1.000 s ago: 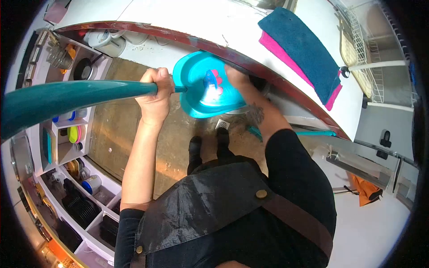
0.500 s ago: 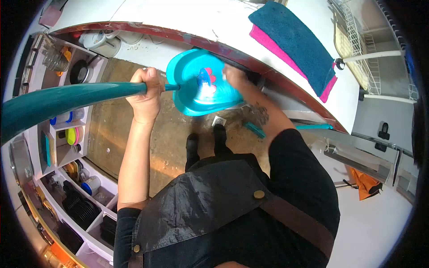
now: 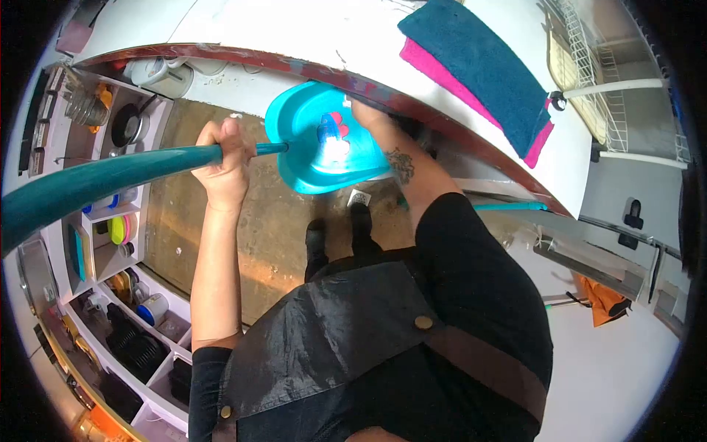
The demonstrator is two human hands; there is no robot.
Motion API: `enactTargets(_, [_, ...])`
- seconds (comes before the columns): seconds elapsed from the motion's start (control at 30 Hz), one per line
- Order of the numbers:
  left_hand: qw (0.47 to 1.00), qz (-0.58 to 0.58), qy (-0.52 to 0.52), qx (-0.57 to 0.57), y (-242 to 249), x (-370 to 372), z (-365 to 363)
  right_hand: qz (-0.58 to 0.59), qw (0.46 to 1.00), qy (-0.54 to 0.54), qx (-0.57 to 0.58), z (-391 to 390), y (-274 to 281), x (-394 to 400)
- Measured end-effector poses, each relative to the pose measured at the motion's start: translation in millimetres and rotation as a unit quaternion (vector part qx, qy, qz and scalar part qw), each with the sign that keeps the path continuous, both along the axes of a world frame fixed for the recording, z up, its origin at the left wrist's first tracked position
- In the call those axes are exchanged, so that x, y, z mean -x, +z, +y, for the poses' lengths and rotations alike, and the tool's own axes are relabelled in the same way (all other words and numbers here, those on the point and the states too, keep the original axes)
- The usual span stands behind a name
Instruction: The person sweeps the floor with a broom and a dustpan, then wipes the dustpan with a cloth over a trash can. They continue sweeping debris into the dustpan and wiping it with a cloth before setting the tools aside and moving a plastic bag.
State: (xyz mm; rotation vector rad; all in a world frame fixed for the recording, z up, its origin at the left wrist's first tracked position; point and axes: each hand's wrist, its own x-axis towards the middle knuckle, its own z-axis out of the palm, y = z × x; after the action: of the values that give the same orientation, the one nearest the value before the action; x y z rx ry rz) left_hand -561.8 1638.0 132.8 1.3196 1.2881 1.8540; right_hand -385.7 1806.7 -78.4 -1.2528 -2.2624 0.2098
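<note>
My left hand [image 3: 224,158] is closed round the long green handle [image 3: 147,163], which runs out of view at the left. At the handle's other end is a turquoise dustpan [image 3: 298,166] with a blue and pink sticker inside, held tilted under the counter's edge. My right hand [image 3: 370,121] reaches over the dustpan's right side, close to the lower shelf. Its fingers are largely hidden, and I cannot tell whether they hold anything. Crumbs lie along the white lower shelf [image 3: 236,90].
A blue towel [image 3: 479,66] over a pink one [image 3: 442,81] lies on the white counter [image 3: 294,26]. Shelves with black trays [image 3: 136,346] and a pan [image 3: 127,125] line the left. A green stick [image 3: 515,207] lies at the right. My feet stand on the brown floor [image 3: 272,236].
My left hand and the dustpan have shifted slightly left. My right hand has moved left and up toward the lower shelf, its forearm now covering the green piece on the floor.
</note>
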Motion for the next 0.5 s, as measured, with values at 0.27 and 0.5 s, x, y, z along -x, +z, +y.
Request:
enactTargets(0.27, [0.999,-0.031,-0.003,-0.015,0.7,0.5,0.6,-0.156,0.908,0.361,0.148,-67.1,6.6,-85.8])
enactTargets(0.5, [1.0,-0.009,-0.002,-0.011,1.9,2.8,-3.1,-0.363,0.857,0.279,0.237,-44.4,-34.4,-108.8])
